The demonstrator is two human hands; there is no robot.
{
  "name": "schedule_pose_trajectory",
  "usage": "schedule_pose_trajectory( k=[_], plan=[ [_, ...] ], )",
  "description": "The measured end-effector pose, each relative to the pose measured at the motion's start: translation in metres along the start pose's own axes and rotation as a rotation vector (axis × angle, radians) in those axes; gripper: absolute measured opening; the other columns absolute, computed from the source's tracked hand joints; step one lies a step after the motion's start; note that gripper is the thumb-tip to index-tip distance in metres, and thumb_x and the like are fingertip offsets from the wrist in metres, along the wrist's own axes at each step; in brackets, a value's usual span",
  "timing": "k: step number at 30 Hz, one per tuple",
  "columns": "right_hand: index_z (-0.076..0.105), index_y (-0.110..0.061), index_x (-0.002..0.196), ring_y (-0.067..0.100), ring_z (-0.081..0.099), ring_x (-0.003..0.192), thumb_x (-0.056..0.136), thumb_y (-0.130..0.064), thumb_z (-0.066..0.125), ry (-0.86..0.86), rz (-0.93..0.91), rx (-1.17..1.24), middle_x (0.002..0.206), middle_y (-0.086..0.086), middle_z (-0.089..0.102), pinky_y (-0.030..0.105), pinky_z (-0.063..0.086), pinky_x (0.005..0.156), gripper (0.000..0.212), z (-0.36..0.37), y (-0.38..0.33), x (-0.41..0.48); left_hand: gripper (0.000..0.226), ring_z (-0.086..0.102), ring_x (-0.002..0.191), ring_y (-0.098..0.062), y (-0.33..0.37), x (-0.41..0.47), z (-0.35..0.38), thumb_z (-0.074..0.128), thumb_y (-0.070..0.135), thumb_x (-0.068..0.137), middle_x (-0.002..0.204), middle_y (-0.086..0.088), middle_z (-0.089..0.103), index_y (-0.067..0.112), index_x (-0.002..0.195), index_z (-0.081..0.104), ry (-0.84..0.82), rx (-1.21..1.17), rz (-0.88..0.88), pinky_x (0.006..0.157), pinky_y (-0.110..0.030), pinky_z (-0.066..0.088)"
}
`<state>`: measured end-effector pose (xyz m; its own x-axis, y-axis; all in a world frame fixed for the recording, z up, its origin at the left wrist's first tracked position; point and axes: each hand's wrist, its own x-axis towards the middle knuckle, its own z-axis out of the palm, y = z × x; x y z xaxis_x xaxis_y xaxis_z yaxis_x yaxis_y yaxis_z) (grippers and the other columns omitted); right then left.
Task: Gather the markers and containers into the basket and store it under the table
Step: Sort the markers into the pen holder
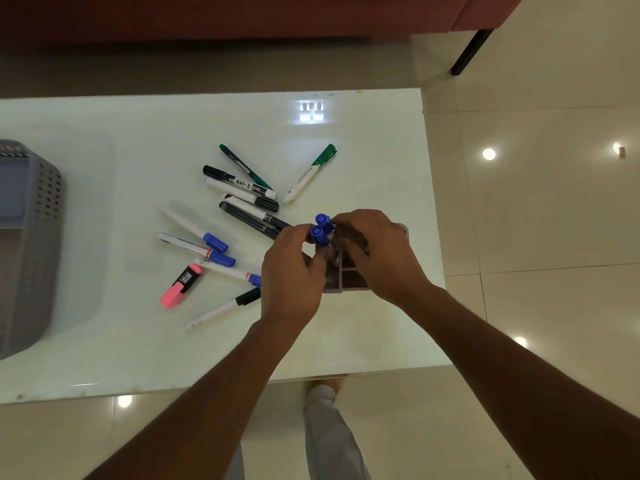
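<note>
Both hands meet over a small clear container (pixel 341 271) near the table's right edge. My left hand (pixel 294 271) grips two blue-capped markers (pixel 321 229), their caps pointing up. My right hand (pixel 377 251) is closed around the container's top, hiding most of it. Several loose markers lie to the left: a green-capped one (pixel 311 173), black ones (pixel 242 183), blue-capped ones (pixel 207 245), a pink highlighter (pixel 181 285) and a thin black-capped pen (pixel 225 306). The grey perforated basket (pixel 38 244) stands at the table's far left, partly out of frame.
The glossy white table (pixel 138 358) ends just right of my hands. Beyond it is tiled floor (pixel 536 237). A dark red sofa (pixel 242 15) with a black leg (pixel 472 51) stands behind the table. My own legs show below the near edge.
</note>
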<state>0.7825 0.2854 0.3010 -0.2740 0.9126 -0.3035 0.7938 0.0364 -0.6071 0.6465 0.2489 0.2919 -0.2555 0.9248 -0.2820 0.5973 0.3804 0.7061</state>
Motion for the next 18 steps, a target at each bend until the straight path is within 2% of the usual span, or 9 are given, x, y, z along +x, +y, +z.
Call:
schedule_pose_trajectory(
  k=[9,13,16,17,18],
  plan=[
    [0.062,-0.016,0.124,0.014,0.054,0.115,0.098,-0.012,0.05,0.071,0.009,0.041,0.121,-0.001,0.066,-0.013,0.015,0.082,0.029,0.005,-0.004,0.0,0.033,0.059,0.075,-0.013,0.0,0.001,-0.004,0.065,0.023,0.09,0.113,-0.003,0.067,0.013,0.121,0.063,0.032,0.007,0.03,0.082,-0.032,0.056],
    [0.059,-0.018,0.128,0.014,0.054,0.119,0.099,-0.015,0.049,0.047,0.03,0.063,0.127,-0.002,0.063,0.001,0.025,0.087,0.031,0.006,-0.006,0.003,0.038,0.056,0.067,-0.007,-0.003,0.004,-0.002,0.068,0.028,0.088,0.117,0.001,0.067,0.016,0.123,0.061,0.001,-0.015,-0.032,0.082,-0.03,0.053],
    [0.059,-0.02,0.127,0.012,0.056,0.116,0.098,-0.013,0.05,0.069,0.053,0.108,0.129,-0.004,0.061,-0.002,0.025,0.088,0.031,0.007,-0.006,0.004,0.044,0.056,0.066,-0.003,-0.007,0.003,-0.003,0.071,0.034,0.085,0.117,0.003,0.065,0.017,0.124,0.06,0.011,-0.038,-0.048,0.079,-0.032,0.056],
    [0.06,-0.021,0.126,0.012,0.057,0.115,0.098,-0.013,0.05,0.09,0.052,0.128,0.128,-0.005,0.062,0.001,0.03,0.093,0.03,0.007,-0.006,0.005,0.045,0.057,0.067,-0.004,-0.008,0.002,-0.004,0.071,0.037,0.084,0.115,0.005,0.064,0.018,0.123,0.06,0.02,-0.05,-0.042,0.076,-0.032,0.057],
    [0.06,-0.021,0.125,0.013,0.059,0.114,0.099,-0.016,0.05,0.116,0.052,0.145,0.127,-0.005,0.062,0.011,0.039,0.098,0.028,0.007,-0.006,0.008,0.045,0.059,0.069,-0.006,-0.009,0.001,-0.006,0.069,0.041,0.084,0.113,0.006,0.064,0.018,0.122,0.06,0.031,-0.068,-0.022,0.072,-0.03,0.057]
  ],
)
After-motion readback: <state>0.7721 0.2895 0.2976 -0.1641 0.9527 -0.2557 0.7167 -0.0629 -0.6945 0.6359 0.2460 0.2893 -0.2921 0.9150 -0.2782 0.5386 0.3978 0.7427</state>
